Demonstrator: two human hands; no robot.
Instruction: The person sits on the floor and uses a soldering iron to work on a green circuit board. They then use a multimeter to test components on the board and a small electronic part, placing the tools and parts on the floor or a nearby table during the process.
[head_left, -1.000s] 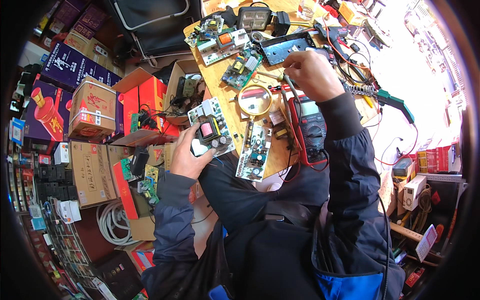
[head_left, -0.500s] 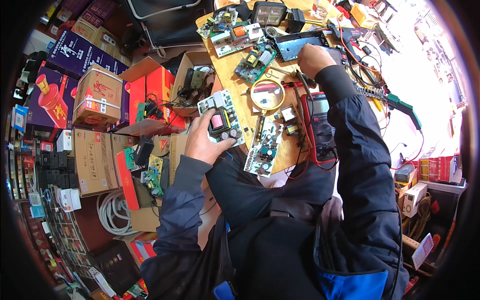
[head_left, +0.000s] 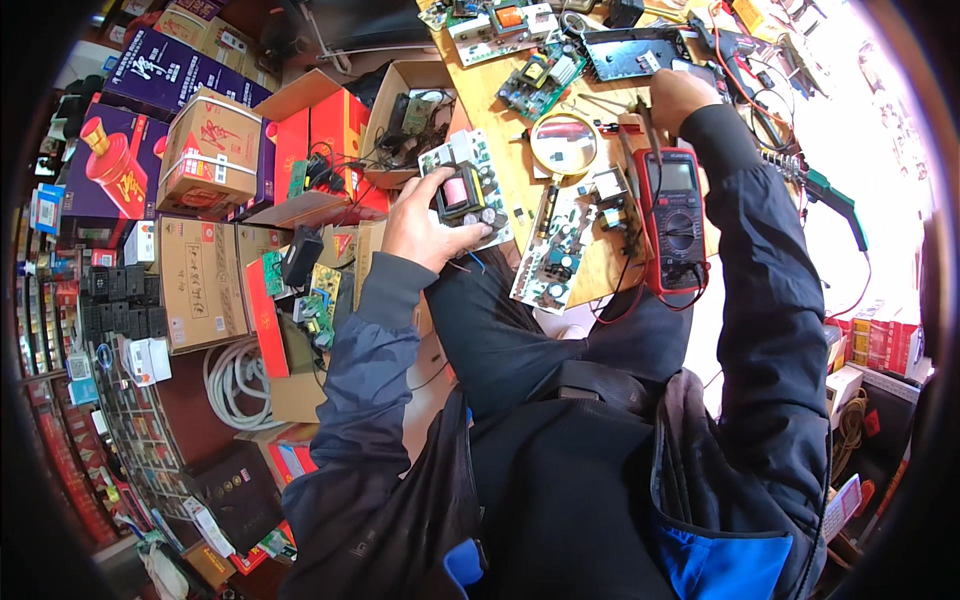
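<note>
My left hand [head_left: 424, 224] grips a circuit board [head_left: 486, 152] by its near edge, thumb and fingers spread around a pink-and-yellow transformer [head_left: 457, 191]. The board is held at the table's left edge, above my lap. Farther off, my right hand [head_left: 684, 98] is closed at the near right corner of a dark shallow tray [head_left: 622, 62]; its fingertips are hidden from view, and whatever they hold does not show. Between the hands lie a yellow-rimmed magnifying glass [head_left: 563, 146] and a long white circuit board [head_left: 556, 262]. A red multimeter [head_left: 677, 232] sits below my right wrist.
More circuit boards [head_left: 541, 78] lie at the far side of the wooden table [head_left: 507, 182]. A green-handled soldering iron [head_left: 835, 205] rests in a coiled holder to the right. On the left, open cartons [head_left: 405, 95] and stacked boxes [head_left: 210, 150] stand close to the left arm.
The view has shifted, so the table appears farther right and higher. My left hand keeps its grip on the board; my right hand stays close to the dark tray.
</note>
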